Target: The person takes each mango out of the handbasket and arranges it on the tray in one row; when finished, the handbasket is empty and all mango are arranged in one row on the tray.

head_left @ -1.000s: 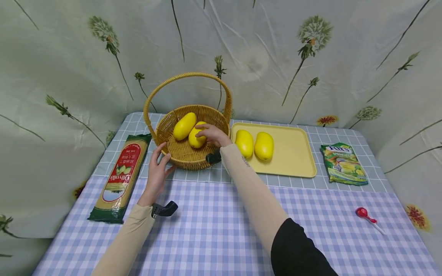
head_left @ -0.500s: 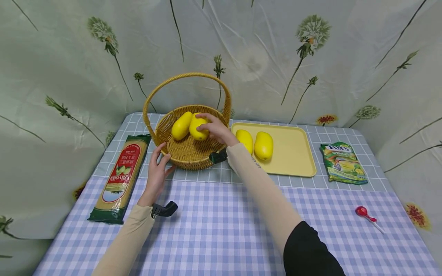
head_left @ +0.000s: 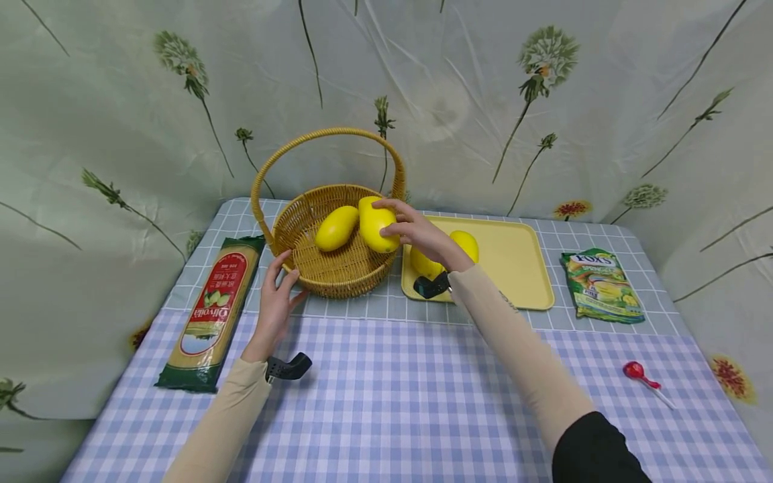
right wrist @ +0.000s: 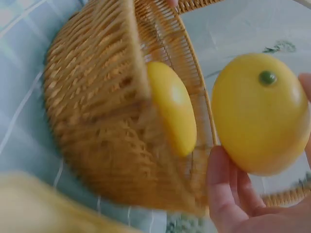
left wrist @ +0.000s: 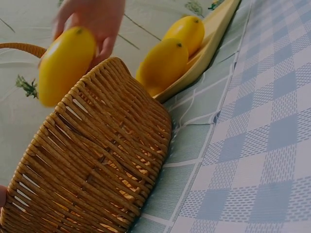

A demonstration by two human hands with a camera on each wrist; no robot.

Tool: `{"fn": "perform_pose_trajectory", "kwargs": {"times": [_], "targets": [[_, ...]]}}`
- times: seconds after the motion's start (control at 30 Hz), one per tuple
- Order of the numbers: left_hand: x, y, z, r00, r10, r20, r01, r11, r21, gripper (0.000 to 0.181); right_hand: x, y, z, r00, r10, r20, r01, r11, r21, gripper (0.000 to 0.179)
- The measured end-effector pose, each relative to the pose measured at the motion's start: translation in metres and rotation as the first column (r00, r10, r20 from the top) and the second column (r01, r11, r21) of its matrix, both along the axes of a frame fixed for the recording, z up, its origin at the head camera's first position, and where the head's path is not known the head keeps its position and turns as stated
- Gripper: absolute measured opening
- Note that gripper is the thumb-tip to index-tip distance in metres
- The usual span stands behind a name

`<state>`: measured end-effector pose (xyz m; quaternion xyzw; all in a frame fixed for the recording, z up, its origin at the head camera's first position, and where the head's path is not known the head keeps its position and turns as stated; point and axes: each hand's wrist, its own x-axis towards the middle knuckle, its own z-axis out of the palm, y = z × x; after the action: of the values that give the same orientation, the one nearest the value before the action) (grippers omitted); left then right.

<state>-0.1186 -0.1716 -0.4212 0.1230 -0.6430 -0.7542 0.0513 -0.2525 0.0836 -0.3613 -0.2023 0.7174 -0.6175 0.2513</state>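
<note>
A wicker basket [head_left: 338, 285] with a tall arched handle stands at the back left of the table. My left hand [head_left: 274, 312] holds it by the left front rim, a fingertip showing over the edge in the right wrist view. In my right hand [head_left: 419, 231] is a yellow mango [right wrist: 257, 111], pinched between thumb and fingers above the basket's right side; its green stem end shows. Another mango [head_left: 337, 228] lies inside the basket. Two more, a front mango [left wrist: 165, 63] and a back mango [left wrist: 187, 34], lie on the yellow tray [head_left: 513, 275], partly hidden behind my right wrist in the head view.
Left of the basket lies a long pasta packet [head_left: 211, 315]. A green candy bag [head_left: 604, 285] is right of the tray, and a red lollipop [head_left: 634, 370] lies nearer the front right. A printed curtain [head_left: 459, 121] hangs behind the table.
My right hand has lifted a mango from the basket floor and carried it right, toward the tray side. The mango left inside has shifted slightly right. My left hand stays put.
</note>
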Motion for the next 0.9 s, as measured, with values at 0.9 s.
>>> {"fn": "perform_pose_trajectory", "kwargs": {"times": [0.9], "targets": [[0.001, 0.001, 0.003, 1.0, 0.0, -0.001, 0.0, 1.0, -0.008, 0.049, 0.019, 0.193, -0.033, 0.94, -0.33, 0.085, 0.323, 0.943, 0.085, 0.06]]}}
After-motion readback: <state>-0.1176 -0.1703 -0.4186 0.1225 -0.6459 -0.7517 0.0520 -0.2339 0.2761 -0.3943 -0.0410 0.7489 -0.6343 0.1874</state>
